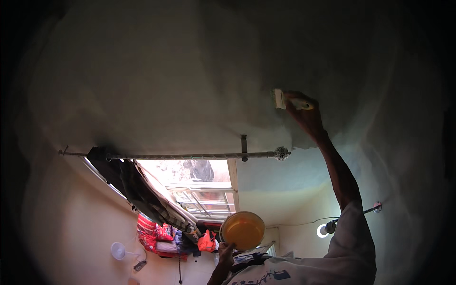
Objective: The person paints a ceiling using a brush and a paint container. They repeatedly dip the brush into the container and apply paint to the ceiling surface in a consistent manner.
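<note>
My right hand [306, 116] is raised at the right, closed on a paintbrush [279, 99] with a pale, broad head, which is held at the grey plastered surface [237, 71] above the curtain rod; whether the bristles touch it I cannot tell. Low in the centre, my left hand [226, 253] grips the edge of a round tub [243, 229] that looks yellow-orange inside. Its exact contents are unclear.
A metal curtain rod [190, 156] with a dark bunched curtain [118, 175] runs below the surface, across a bright window [209, 197]. Red bedding [147, 230] and an orange bag [207, 241] show beyond. A white lamp [118, 251] is at left, a lit bulb [322, 231] at right.
</note>
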A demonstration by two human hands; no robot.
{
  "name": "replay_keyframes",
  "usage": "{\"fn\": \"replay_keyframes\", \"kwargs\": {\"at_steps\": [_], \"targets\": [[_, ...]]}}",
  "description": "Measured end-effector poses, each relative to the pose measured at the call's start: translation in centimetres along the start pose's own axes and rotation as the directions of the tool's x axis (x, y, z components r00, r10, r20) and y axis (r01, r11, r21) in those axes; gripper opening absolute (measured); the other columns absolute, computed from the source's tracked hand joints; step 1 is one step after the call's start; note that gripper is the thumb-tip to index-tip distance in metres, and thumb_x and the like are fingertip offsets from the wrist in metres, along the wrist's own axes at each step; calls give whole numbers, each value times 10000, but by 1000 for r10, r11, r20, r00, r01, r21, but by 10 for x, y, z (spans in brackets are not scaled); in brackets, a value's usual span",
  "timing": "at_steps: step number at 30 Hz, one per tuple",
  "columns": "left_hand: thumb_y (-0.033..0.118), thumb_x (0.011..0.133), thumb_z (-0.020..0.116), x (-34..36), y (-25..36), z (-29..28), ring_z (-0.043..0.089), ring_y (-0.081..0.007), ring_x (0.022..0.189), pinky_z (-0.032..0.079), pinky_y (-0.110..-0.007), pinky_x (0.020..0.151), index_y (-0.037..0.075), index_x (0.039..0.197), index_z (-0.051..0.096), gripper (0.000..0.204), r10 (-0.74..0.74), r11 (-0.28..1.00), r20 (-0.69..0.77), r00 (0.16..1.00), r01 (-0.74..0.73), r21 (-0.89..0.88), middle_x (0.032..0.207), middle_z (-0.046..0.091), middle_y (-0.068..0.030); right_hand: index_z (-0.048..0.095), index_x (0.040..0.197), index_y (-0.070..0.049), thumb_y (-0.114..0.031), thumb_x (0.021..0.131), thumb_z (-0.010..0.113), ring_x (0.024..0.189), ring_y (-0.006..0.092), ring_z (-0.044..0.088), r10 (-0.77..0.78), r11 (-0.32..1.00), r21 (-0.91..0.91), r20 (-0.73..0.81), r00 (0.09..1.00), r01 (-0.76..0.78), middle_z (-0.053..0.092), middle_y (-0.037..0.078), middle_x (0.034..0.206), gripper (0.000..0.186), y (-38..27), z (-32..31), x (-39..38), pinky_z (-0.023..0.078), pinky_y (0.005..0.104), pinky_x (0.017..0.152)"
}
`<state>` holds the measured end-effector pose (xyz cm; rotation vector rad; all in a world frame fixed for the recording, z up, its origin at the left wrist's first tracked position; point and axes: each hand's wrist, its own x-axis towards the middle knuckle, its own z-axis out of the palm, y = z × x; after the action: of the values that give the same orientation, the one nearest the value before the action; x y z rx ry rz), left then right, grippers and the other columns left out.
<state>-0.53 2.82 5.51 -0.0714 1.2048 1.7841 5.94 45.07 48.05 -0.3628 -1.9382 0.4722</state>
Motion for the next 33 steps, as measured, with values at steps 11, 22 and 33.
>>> {"fn": "replay_keyframes", "kwargs": {"at_steps": [11, 22, 33], "targets": [[4, 762, 758, 20, -29, -32, 577, -140, 702, 479, -293, 654, 67, 909, 487, 315, 56, 998, -61, 997, -58, -28, 829, 583, -39, 700, 1121, -38, -113, 921, 712, 1002, 162, 697, -304, 948, -131, -111, 946, 290, 734, 95, 1090, 214, 9, -11, 75, 566, 306, 828], [-7, 743, 765, 42, -42, -45, 501, -117, 646, 457, -278, 631, 95, 870, 442, 362, 43, 999, -62, 997, -44, -17, 765, 496, -4, 682, 1145, -60, -49, 897, 725, 1051, 230, 698, -604, 795, -226, -213, 768, 563, 710, 115, 1134, 252, -6, -26, 113, 556, 340, 887], [-5, 775, 749, 5, 0, -5, 607, -152, 703, 597, -397, 601, 77, 900, 488, 300, 37, 997, -61, 997, -41, -58, 801, 574, -43, 692, 1117, -43, -93, 901, 718, 963, 154, 696, -319, 937, -176, -72, 945, 303, 726, 83, 1038, 223, 19, -7, 58, 556, 297, 815]]}}
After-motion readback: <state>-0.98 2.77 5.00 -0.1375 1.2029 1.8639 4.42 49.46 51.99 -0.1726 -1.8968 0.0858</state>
